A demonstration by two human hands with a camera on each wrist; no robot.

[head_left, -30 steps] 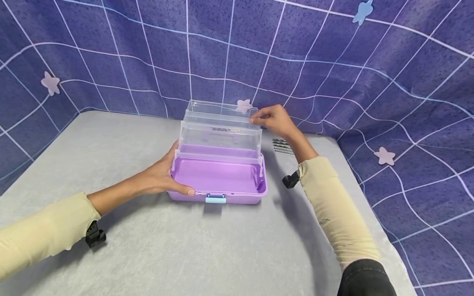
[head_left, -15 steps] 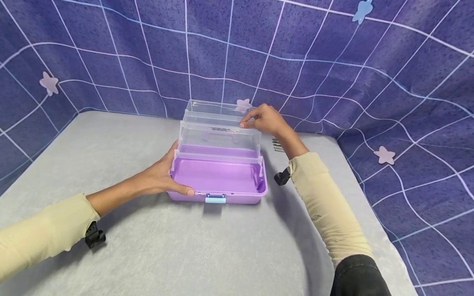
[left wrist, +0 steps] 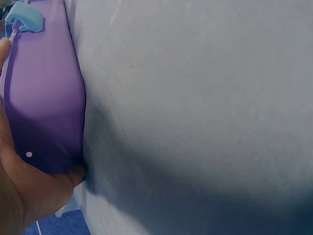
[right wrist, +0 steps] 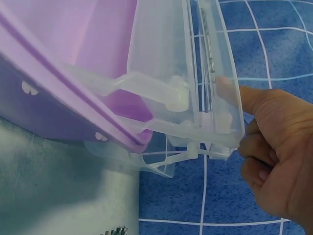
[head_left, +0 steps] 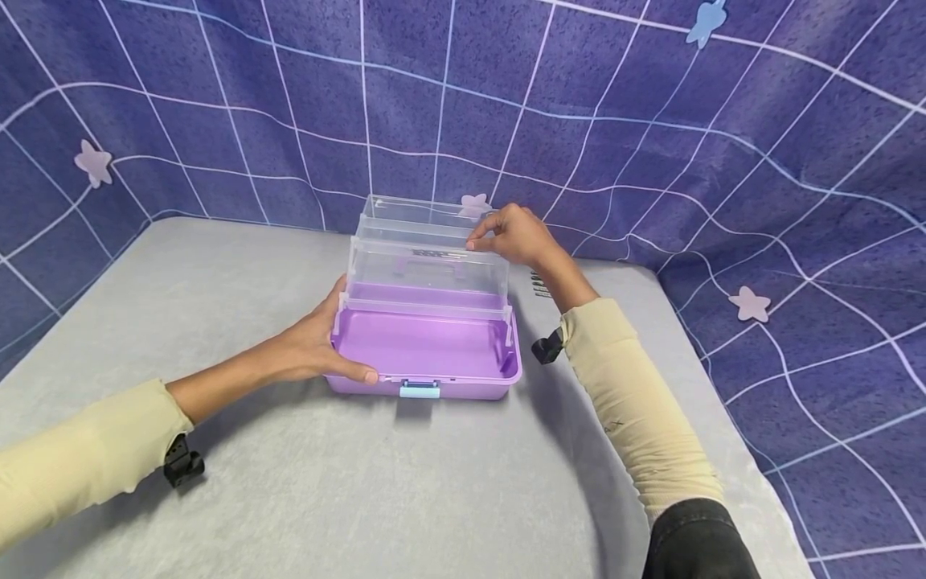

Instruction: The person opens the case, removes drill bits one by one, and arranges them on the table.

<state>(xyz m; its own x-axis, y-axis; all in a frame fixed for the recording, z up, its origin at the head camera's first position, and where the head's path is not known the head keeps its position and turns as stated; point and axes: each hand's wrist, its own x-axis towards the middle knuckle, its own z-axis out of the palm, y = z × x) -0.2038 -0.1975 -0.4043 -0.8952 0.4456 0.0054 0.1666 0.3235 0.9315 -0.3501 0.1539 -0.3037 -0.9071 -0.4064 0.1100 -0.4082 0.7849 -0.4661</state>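
Observation:
A purple toolbox (head_left: 423,388) with a light blue latch (head_left: 419,390) stands open, its clear trays (head_left: 430,273) raised in steps. My left hand (head_left: 307,342) grips its left front corner, thumb along the front rim; the left wrist view shows this hand (left wrist: 41,191) against the purple wall. At the raised tray's right end, my right hand (head_left: 517,233) pinches the end of a drill bit between thumb and forefinger. Several drill bits (head_left: 434,253) lie in that tray. In the right wrist view, a fingertip (right wrist: 224,87) of my right hand meets a drill bit (right wrist: 210,49) inside the tray.
More drill bits (head_left: 539,285) lie on the grey table (head_left: 405,490) right of the toolbox, partly covered by my right forearm. A purple-blue patterned cloth (head_left: 289,121) hangs behind the table. The clear lid stands raised behind the trays.
My right hand has moved left along the raised tray toward the drill bits in it, then nearly stopped. The left hand keeps its grip and the toolbox stays in place.

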